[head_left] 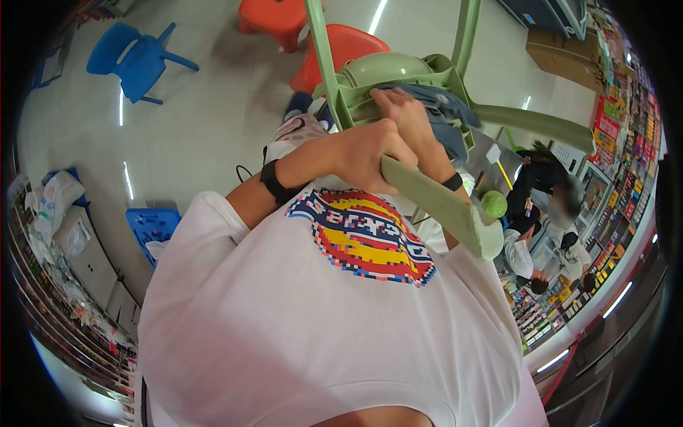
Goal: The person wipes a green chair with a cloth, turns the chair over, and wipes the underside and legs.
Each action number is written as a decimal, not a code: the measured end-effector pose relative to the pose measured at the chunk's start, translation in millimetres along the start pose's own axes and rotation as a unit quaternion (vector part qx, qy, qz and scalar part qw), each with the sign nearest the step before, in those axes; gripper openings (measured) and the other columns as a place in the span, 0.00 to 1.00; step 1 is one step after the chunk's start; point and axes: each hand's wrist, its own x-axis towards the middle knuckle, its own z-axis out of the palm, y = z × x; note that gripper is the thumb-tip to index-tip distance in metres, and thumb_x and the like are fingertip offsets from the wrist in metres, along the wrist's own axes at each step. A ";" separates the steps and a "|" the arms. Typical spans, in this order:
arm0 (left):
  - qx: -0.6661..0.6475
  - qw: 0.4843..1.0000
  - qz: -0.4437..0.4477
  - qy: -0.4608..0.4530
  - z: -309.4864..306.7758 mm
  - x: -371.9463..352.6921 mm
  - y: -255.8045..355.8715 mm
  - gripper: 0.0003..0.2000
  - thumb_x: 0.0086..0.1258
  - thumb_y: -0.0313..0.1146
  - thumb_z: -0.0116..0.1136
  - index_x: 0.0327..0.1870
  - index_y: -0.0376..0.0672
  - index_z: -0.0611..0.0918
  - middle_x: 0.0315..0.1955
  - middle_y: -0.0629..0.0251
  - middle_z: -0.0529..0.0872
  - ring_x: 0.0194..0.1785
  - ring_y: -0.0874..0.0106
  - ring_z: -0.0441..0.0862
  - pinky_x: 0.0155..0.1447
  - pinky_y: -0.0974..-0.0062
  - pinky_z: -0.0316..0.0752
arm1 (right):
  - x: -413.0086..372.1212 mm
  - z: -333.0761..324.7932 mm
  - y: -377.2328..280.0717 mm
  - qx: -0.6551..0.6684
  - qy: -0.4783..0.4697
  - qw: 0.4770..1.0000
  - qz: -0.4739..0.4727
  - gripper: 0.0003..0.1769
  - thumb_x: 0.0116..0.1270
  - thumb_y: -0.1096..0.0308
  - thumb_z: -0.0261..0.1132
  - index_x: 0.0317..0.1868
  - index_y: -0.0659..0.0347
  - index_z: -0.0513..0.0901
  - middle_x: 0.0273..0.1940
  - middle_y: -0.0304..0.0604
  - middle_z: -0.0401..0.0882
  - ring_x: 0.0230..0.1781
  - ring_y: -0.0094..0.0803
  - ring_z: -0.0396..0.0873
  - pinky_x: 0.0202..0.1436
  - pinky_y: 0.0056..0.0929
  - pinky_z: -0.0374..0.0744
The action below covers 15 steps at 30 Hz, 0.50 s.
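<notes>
A light green plastic chair [391, 67] is held up in front of my body, its ribbed underside and legs showing. My left hand [373, 156] is wrapped round one of its legs [445, 203], which points back toward my shirt. My right hand [409, 117] is pressed on a grey-blue cloth [448, 117] that lies bunched against the ribbed underside of the seat. Part of the cloth is hidden beneath my fingers. Each wrist wears a dark band.
Red stools [341, 46] stand just beyond the chair. A blue chair [139, 60] is at the far left, and a blue crate [153, 228] sits nearer. At the right, people [544, 206] are beside packed shelves [629, 185], near a round green object [493, 204].
</notes>
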 end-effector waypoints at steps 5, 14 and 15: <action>0.000 1.000 0.000 0.006 -5.1 6.6 6.2 0.08 0.51 0.22 0.69 0.21 0.38 0.79 0.18 0.60 0.81 0.24 0.62 0.78 0.33 0.68 0.72 | 8.1 -0.7 -31.6 0.159 -0.050 0.984 -0.054 0.26 0.57 0.65 0.69 0.56 0.63 0.79 0.43 0.51 0.88 0.52 0.49 0.85 0.53 0.43 0.84; -0.022 0.999 -0.035 0.003 -7.1 -0.5 0.8 0.07 0.52 0.22 0.70 0.23 0.36 0.80 0.20 0.60 0.83 0.24 0.63 0.79 0.32 0.70 0.73 | 9.1 4.6 -22.5 0.086 -0.044 0.993 -0.068 0.33 0.57 0.64 0.70 0.64 0.65 0.76 0.45 0.51 0.89 0.50 0.49 0.88 0.55 0.42 0.85; -0.020 0.999 -0.035 -0.002 -8.7 0.4 2.1 0.07 0.52 0.22 0.70 0.23 0.36 0.80 0.20 0.60 0.83 0.24 0.63 0.79 0.32 0.70 0.73 | 4.5 13.4 -12.7 0.065 -0.013 0.997 -0.043 0.32 0.58 0.66 0.69 0.64 0.64 0.77 0.43 0.51 0.90 0.49 0.49 0.88 0.55 0.42 0.85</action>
